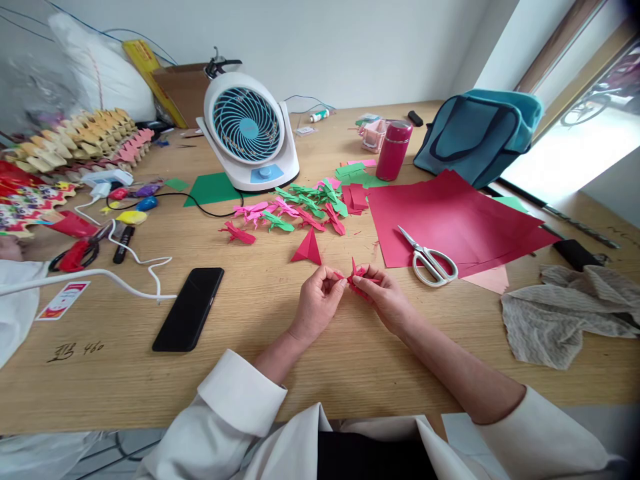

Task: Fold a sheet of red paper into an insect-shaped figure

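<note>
Between my hands, just above the table, is a small red folded paper piece (356,272) with a pointed tip standing up. My left hand (320,297) pinches its left end between thumb and forefinger. My right hand (383,293) grips its body, and the fingers hide much of it. Just beyond my hands lies a red folded paper triangle (307,248). Farther back is a loose pile of folded paper figures (300,203) in green, pink and red. To the right, white-handled scissors (431,265) rest with their blades on red paper sheets (450,223).
A white fan (249,127) stands at the back, with green paper (210,189) beside it. A red flask (395,150) and a blue bag (470,133) stand back right. On the left lie a black phone (189,309) and a white cable (100,273). A crumpled cloth (555,313) lies right.
</note>
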The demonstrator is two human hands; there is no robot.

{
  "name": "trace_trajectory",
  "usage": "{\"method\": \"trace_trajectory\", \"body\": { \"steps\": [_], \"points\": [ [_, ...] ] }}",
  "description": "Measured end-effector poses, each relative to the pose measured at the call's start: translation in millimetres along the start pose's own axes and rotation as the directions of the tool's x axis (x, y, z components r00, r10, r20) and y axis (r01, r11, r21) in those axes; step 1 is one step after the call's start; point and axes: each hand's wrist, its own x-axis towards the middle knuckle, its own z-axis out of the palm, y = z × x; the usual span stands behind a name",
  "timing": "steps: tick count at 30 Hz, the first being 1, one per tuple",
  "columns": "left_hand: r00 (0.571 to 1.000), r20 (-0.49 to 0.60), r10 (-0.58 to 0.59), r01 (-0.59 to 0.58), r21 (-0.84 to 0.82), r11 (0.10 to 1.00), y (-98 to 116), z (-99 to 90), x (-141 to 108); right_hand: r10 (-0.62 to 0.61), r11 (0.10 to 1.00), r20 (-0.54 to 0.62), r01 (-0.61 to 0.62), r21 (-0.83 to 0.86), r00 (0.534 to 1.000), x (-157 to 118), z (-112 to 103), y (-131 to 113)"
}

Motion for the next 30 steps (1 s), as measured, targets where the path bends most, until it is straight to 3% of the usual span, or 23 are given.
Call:
{"method": "trace_trajectory", "body": {
  "steps": [8,12,23,30],
  "points": [
    [0.992,-0.061,-0.113,0.105,-0.131,0.986,-1.5,8.1,0.2,-0.044,0.998,-0.001,0.044,-0.041,0.999,0.7,0.5,1.4],
    [0.994,-0.030,-0.106,0.099,-0.185,0.978,-2.2,10.6,0.1,-0.037,0.999,0.004,0.037,-0.038,0.999,-0.2,2.4,-0.6],
    [0.998,0.042,-0.036,0.038,-0.057,0.998,-4.9,4.6,1.1,-0.021,1.000,-0.001,0.021,-0.024,1.000,-1.0,1.4,-5.0],
    [0.998,0.005,-0.055,0.055,-0.004,0.998,-4.3,1.4,2.1,-0.028,0.998,0.016,0.029,-0.050,0.999,0.1,0.0,-4.9]
  ]
}}
